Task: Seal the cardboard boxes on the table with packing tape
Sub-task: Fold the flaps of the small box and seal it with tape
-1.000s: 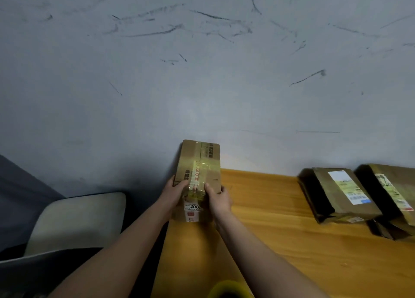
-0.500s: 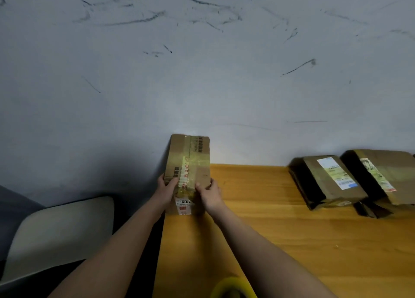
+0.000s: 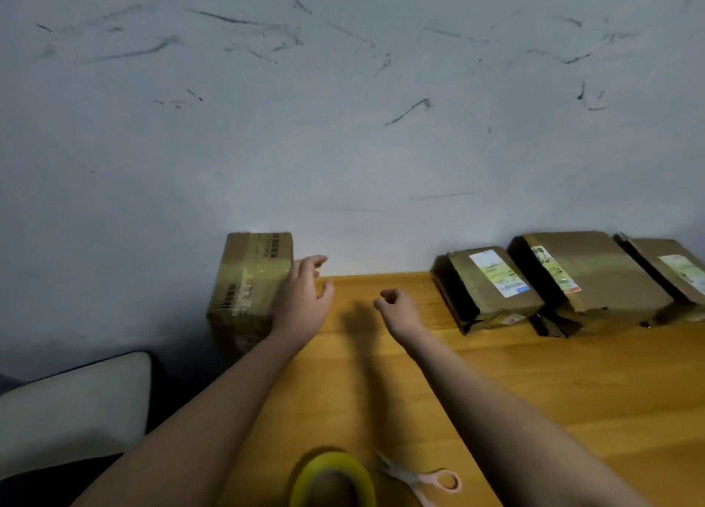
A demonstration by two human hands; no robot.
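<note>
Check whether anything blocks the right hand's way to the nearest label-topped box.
Nothing visible does. Only bare table lies between the right hand and the nearest labelled box; tape roll and scissors lie nearer the person.

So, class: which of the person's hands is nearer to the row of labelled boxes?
Right. The right hand hovers just left of the row of labelled boxes; the left hand is farther away, beside the taped box.

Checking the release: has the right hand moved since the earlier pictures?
Yes. The right hand has left the taped cardboard box and moved rightward, now hanging over bare wooden table, fingers loosely curled and holding nothing.
</note>
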